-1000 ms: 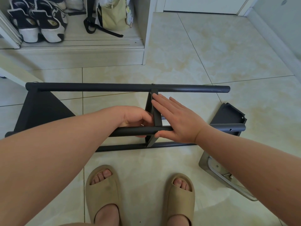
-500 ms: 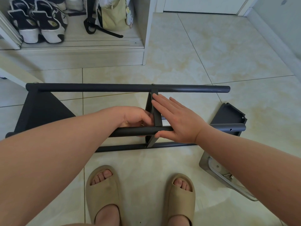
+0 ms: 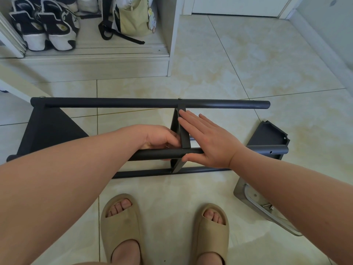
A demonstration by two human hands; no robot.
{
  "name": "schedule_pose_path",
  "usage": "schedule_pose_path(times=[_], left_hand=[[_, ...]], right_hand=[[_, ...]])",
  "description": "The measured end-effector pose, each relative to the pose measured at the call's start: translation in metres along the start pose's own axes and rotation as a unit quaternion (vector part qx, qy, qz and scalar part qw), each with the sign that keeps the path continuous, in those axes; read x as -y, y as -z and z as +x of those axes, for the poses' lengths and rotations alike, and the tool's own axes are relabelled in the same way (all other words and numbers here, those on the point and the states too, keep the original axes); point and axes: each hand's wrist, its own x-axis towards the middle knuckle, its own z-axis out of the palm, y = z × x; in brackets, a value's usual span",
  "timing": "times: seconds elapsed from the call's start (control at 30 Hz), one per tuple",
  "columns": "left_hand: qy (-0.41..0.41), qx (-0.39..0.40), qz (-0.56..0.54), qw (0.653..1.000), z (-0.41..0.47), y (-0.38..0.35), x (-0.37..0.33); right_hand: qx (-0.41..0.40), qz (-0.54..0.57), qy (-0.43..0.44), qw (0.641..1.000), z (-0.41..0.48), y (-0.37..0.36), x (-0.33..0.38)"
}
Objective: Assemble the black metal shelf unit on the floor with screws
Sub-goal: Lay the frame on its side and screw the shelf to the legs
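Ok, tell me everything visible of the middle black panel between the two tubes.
The middle panel is a thin black metal plate, seen almost edge-on, standing across the frame from the far tube, where a screw head sits above it, past the near tube to the bottom rail. The right hand lies flat against its right face; the left hand curls at its left side, its grip hidden.

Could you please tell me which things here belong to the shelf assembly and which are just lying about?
Job: black shelf frame, loose black panel, metal tray holding screws.
Lying about: sneakers, pale yellow bag, both in the closet.
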Motion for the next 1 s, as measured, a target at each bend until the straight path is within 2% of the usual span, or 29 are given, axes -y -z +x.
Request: schedule_pose_path(times=[0.4,0.5,0.63,1.0], left_hand=[[0.009,0.007,-0.042,0.999,0.0028,0.0008,0.0024],[0.018,-0.005,-0.007,1.0,0.0012,-0.0013,0.0005],[-0.003,-0.015,0.021,1.0,-0.0011,-0.0021,-0.0012],[-0.034,-0.004,0.003,0.999,0.0012,0.0002,0.0017]], right_hand=[[-0.007,0.003,0.002,1.0,0.0001,-0.0009,0.0],[-0.015,0.004,0.004,1.0,-0.0003,-0.0018,-0.0006],[-0.02,0.005,0.007,1.0,-0.0002,-0.0015,-0.0008],[-0.007,0.006,0.003,1.0,-0.0001,-0.0004,0.0]])
